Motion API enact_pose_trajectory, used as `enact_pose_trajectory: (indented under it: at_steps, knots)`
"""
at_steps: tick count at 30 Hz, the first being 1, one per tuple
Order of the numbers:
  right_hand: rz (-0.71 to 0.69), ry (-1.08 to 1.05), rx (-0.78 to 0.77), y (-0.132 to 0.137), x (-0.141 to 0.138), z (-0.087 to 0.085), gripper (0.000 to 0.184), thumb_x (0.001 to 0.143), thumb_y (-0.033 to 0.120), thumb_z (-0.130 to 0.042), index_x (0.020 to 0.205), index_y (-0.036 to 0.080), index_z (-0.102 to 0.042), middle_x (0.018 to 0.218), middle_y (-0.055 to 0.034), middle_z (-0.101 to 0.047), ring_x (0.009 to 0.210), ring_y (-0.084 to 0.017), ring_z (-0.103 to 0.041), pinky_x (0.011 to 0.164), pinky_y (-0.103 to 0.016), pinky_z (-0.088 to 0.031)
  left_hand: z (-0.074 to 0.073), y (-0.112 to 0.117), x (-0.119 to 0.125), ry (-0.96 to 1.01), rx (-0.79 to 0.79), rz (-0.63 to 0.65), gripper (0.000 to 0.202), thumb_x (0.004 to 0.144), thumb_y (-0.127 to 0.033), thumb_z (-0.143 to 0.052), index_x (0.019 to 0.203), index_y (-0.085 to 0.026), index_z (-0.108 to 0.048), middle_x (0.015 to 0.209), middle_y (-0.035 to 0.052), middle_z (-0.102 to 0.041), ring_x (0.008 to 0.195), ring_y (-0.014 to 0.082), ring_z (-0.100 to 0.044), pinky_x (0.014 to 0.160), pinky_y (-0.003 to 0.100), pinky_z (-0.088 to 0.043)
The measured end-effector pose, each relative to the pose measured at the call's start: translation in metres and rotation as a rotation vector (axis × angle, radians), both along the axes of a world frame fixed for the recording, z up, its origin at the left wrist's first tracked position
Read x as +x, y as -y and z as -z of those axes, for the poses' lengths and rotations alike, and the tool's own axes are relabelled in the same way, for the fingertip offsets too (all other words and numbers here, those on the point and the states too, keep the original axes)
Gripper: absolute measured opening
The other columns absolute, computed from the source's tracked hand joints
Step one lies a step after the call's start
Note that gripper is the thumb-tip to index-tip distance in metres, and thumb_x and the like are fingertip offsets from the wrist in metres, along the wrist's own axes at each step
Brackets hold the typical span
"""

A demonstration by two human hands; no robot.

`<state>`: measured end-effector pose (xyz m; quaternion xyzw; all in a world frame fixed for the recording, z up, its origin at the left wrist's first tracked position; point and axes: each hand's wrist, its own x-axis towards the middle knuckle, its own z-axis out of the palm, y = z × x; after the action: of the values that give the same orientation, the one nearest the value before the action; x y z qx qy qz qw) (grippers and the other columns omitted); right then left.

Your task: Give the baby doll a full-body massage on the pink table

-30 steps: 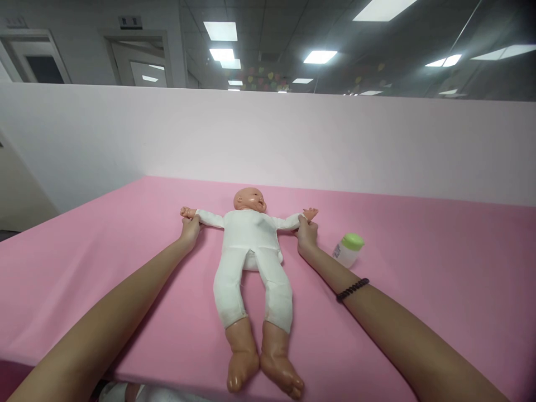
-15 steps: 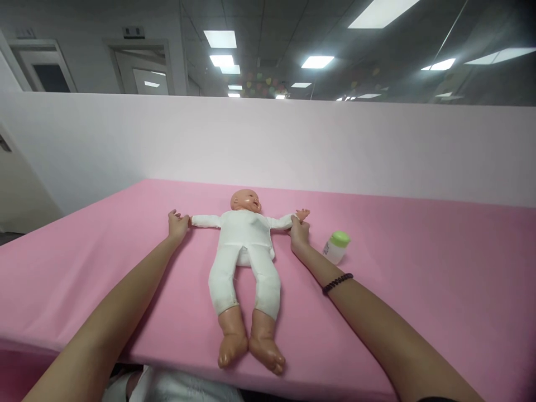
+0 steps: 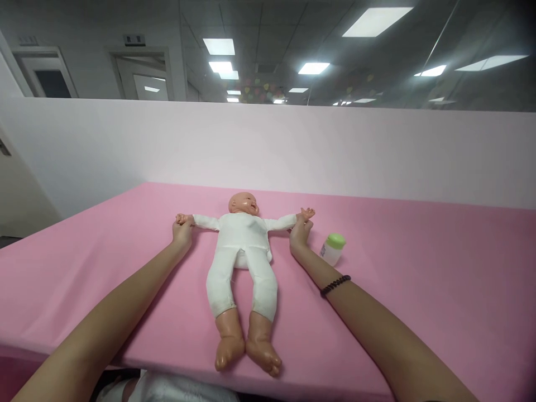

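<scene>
A baby doll [image 3: 245, 240] with a white cloth body lies on its back on the pink padded table [image 3: 419, 290]. Its feet point toward me and its arms are stretched out to both sides. My left hand [image 3: 183, 233] is closed around the doll's wrist on the left, with the small doll hand showing above my fingers. On the other side, my right hand [image 3: 300, 233] grips the doll's other wrist, and that doll hand sticks out past my grip. Parts of my fingers are hidden behind the doll's arms.
Just right of my right hand stands a small clear bottle [image 3: 333, 249] with a green lid, slightly tilted in view. A white wall panel [image 3: 293, 148] with glass above it runs along the table's back edge. Doors show at the left.
My left hand has moved slightly right and now wraps the doll's wrist. The doll's right-side arm is stretched a little further outward. The camera view has shifted slightly.
</scene>
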<state>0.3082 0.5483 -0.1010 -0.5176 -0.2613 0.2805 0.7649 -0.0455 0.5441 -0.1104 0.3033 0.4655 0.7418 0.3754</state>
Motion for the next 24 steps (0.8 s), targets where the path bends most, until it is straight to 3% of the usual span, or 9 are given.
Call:
enact_pose_trajectory:
  at_steps: [3, 5, 9, 12, 18, 24]
  knots:
    - [0.097, 0.011, 0.029, -0.003, 0.004, -0.003, 0.025, 0.088, 0.040, -0.050, 0.103, 0.020, -0.049, 0.123, -0.0076, -0.061, 0.118, -0.018, -0.059, 0.099, -0.030, -0.050, -0.003, 0.000, -0.001, 0.044, 0.009, -0.024, 0.012, 0.086, -0.015, -0.059, 0.078, -0.018, -0.050, 0.079, -0.0020, -0.054, 0.070, 0.0075, -0.056, 0.081, 0.023, -0.051]
    - [0.105, -0.015, 0.024, -0.006, 0.007, -0.003, 0.021, 0.087, 0.038, -0.053, 0.099, 0.020, -0.051, 0.119, -0.0062, -0.063, 0.115, -0.017, -0.060, 0.101, -0.029, -0.048, -0.004, 0.000, -0.002, 0.072, -0.002, -0.035, 0.011, 0.091, -0.017, -0.055, 0.080, -0.017, -0.053, 0.083, 0.0007, -0.058, 0.075, 0.0094, -0.060, 0.086, 0.027, -0.051]
    - [0.063, -0.136, -0.022, -0.012, 0.018, 0.003, 0.013, 0.080, 0.027, -0.055, 0.090, 0.019, -0.055, 0.094, -0.0037, -0.067, 0.087, -0.017, -0.066, 0.079, -0.029, -0.055, -0.007, 0.002, -0.002, 0.118, -0.038, -0.047, 0.011, 0.093, -0.019, -0.052, 0.083, -0.018, -0.054, 0.084, 0.0022, -0.062, 0.081, 0.0131, -0.063, 0.091, 0.031, -0.053]
    - [0.032, -0.245, -0.062, -0.018, 0.027, 0.010, 0.008, 0.075, 0.018, -0.050, 0.082, 0.017, -0.054, 0.074, -0.0013, -0.064, 0.066, -0.015, -0.063, 0.062, -0.027, -0.054, -0.009, 0.004, -0.001, 0.138, -0.060, -0.034, 0.016, 0.096, -0.021, -0.046, 0.082, -0.019, -0.053, 0.082, 0.0027, -0.062, 0.081, 0.0149, -0.064, 0.088, 0.034, -0.055]
    - [0.026, -0.352, -0.082, -0.027, 0.037, 0.019, 0.017, 0.070, 0.006, -0.043, 0.078, 0.017, -0.053, 0.071, 0.0013, -0.059, 0.060, -0.010, -0.058, 0.059, -0.021, -0.052, -0.011, 0.005, -0.003, 0.167, -0.082, -0.018, 0.021, 0.096, -0.024, -0.042, 0.077, -0.019, -0.049, 0.073, 0.0006, -0.058, 0.074, 0.0147, -0.062, 0.083, 0.035, -0.056]
    - [-0.029, -0.377, -0.078, -0.026, 0.035, 0.016, 0.014, 0.074, 0.007, -0.041, 0.077, 0.017, -0.051, 0.067, 0.0011, -0.057, 0.057, -0.011, -0.057, 0.055, -0.022, -0.051, -0.009, 0.002, -0.002, 0.220, -0.125, -0.026, 0.011, 0.087, -0.014, -0.044, 0.079, -0.017, -0.051, 0.078, 0.0044, -0.059, 0.076, 0.0169, -0.061, 0.085, 0.037, -0.055]
